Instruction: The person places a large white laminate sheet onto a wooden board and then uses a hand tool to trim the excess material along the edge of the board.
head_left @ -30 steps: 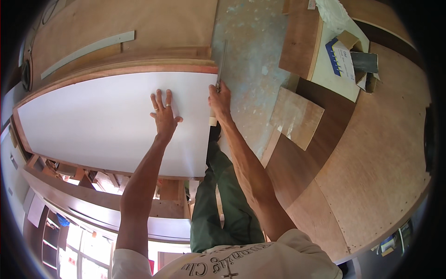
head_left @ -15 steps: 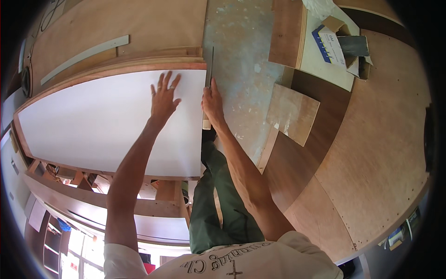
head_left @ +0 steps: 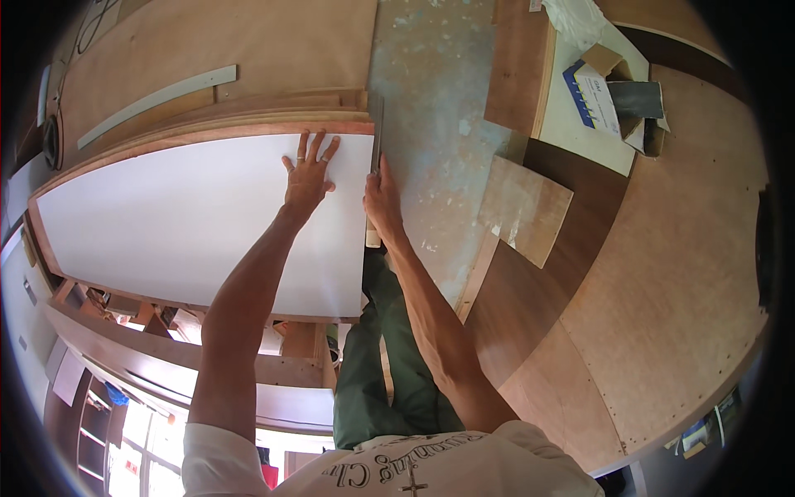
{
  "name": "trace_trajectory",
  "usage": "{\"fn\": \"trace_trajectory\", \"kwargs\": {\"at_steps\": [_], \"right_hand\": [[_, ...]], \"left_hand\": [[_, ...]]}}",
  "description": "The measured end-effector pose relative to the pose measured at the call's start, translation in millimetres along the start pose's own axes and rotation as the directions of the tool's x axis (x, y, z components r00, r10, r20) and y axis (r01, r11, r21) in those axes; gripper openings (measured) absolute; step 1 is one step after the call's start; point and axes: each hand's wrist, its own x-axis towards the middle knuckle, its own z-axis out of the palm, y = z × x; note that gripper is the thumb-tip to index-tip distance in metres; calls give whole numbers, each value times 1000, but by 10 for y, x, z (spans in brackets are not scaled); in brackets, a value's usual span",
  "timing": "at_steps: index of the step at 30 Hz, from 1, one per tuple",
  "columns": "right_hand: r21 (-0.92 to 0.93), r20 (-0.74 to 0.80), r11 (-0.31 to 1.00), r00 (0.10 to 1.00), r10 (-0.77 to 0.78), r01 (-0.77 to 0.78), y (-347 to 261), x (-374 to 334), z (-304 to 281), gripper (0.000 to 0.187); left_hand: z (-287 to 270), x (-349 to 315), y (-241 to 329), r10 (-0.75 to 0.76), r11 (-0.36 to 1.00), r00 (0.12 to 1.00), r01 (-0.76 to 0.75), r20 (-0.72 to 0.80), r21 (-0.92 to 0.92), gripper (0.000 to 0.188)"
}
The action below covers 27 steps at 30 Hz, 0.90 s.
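A white-faced panel [head_left: 190, 215] with wooden edges lies flat before me on the left. My left hand [head_left: 307, 178] is spread on its face near the far right corner, fingers apart and the fingertips at the far edge. At the panel's right edge my right hand [head_left: 383, 199] is closed around a long, flat metal file [head_left: 378, 124]. Its thin blade points away from me along that edge. The file's pale wooden handle [head_left: 373, 238] shows on the near side of my hand. My fingers partly hide the middle of the file.
Beyond the panel, a curved-looking grey strip [head_left: 157, 106] lies on a brown board [head_left: 273, 50]. To the right are a loose square board [head_left: 530, 207], an opened cardboard box [head_left: 596, 95] and a large plywood sheet [head_left: 662, 273]. Wooden framing [head_left: 290, 369] stands at the near left.
My right hand has slid a little toward me along the panel's edge with the file. The left hand has shifted slightly right on the panel. The whole view has tilted a little.
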Motion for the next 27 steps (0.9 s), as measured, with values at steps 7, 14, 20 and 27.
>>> {"fn": "trace_trajectory", "kwargs": {"at_steps": [7, 14, 20, 27], "right_hand": [[-418, -110, 868, 934, -340, 267, -53, -92, 102, 59], [-338, 9, 926, 984, -178, 171, -205, -124, 171, 59], [-176, 36, 984, 998, 44, -37, -282, 184, 58, 57], [-245, -46, 966, 994, -102, 88, -175, 70, 108, 58]], "left_hand": [[40, 68, 38, 17, 1000, 1000, -17, -9, -9, 108], [61, -27, -108, 3, 1000, 1000, -3, -11, 12, 107], [67, 1, -36, 32, 999, 999, -32, -32, 18, 104], [35, 31, 7, 37, 999, 998, -36, -54, 22, 105]]}}
